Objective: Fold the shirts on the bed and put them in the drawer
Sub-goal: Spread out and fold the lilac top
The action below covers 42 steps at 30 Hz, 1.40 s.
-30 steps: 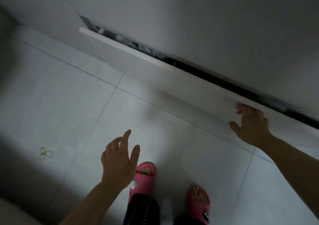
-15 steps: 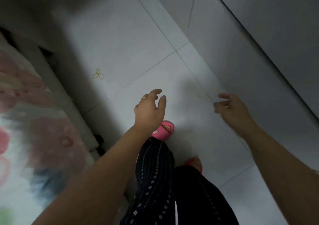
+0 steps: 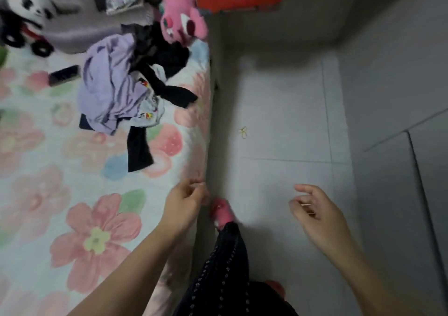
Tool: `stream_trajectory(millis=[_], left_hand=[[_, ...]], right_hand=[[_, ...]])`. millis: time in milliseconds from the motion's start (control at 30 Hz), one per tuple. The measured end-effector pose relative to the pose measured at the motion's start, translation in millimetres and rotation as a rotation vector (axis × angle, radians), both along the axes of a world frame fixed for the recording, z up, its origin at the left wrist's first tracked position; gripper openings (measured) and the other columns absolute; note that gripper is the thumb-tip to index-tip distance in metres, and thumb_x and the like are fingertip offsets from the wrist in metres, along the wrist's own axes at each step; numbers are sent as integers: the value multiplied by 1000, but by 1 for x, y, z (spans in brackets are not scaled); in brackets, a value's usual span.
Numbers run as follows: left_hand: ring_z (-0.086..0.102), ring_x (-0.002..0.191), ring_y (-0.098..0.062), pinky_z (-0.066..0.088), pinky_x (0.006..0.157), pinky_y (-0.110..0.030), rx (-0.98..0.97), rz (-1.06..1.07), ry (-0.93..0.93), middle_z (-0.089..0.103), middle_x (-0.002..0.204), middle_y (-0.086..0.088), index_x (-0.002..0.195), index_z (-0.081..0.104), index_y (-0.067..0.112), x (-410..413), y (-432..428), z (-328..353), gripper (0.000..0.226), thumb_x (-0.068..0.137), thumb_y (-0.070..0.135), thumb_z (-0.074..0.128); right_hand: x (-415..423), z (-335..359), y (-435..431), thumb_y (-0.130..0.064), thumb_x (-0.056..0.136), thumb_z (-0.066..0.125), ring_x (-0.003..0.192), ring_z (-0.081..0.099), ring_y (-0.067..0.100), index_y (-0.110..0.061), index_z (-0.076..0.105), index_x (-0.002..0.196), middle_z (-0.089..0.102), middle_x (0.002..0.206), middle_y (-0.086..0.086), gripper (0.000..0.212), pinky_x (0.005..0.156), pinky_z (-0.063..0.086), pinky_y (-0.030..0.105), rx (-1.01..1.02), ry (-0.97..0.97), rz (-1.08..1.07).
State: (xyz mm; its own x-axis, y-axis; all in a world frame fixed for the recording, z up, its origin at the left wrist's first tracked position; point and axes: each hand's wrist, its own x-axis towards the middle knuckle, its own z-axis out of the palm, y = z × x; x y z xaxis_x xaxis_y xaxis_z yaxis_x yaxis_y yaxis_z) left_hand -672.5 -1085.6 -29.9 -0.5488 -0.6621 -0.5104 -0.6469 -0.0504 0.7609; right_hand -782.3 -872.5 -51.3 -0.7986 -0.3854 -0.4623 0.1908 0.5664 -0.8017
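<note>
1. Both hands are empty. Left hand (image 3: 185,203) hangs over the near edge of the bed (image 3: 72,194), fingers loosely curled. Right hand (image 3: 317,211) hovers over the floor (image 3: 278,112), fingers relaxed and half bent, gripping nothing.
2. Shirts (image 3: 116,90) lie in one crumpled heap far up the bed, close to its floor-side edge and well apart from both hands. A lilac one sits on top, tangled with black pieces and a pale printed one.
3. Floral sheet covers the bed, which fills the left of the view. A pink plush (image 3: 179,12) sits just beyond the heap, and a panda plush (image 3: 26,5) sits in the far left corner.
4. Grey panels (image 3: 400,170) run along the right, all flush and closed. Which of them is the drawer cannot be told.
5. One pink slipper (image 3: 221,210) stands on the floor between the hands, beside the bed.
6. Judged step: going to fetch a shirt. Nothing in the heap looks folded.
7. Next move likely calls for stepping along the bed, reaching forward and left, pulling a single shirt out of the tangle, and spreading it flat on the bare sheet nearer the body.
</note>
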Motion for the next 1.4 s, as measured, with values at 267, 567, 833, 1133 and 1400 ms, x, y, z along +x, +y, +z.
stream_trajectory(millis=[267,567,833,1133,1400], left_hand=[[61,65,-18,44,55,-20,101,287,74,65,80,-10,102,58,17,11,-113,28,13,90,13,54],[61,62,-14,41,54,-23,73,669,126,65,81,-10,106,56,20,22,-251,35,18,88,16,57],[62,76,-25,40,60,-26,46,942,119,63,80,-6,105,57,20,-32,-302,33,18,87,19,57],[65,82,-28,42,64,-25,28,1265,-18,67,79,-7,99,61,21,-80,-300,29,14,86,15,59],[65,84,-26,44,68,-23,37,1289,-103,68,83,-6,99,61,20,-91,-304,37,14,86,17,62]], right_hand=[[-36,47,-143,-15,82,65,65,58,-2,-33,55,97,64,82,-6,26,59,41,4,57,63,375],[-90,55,-328,-15,84,62,70,58,4,-27,54,106,60,84,-5,26,57,41,5,119,121,693],[-156,19,-507,-20,84,62,78,57,5,-17,54,114,59,83,-10,31,61,37,15,172,200,1002],[-211,-44,-732,-20,86,52,120,43,37,-16,46,131,41,135,21,46,99,36,40,279,655,1467],[-206,-74,-789,-20,93,42,117,45,38,-11,51,117,51,128,21,27,95,35,41,456,811,1696]])
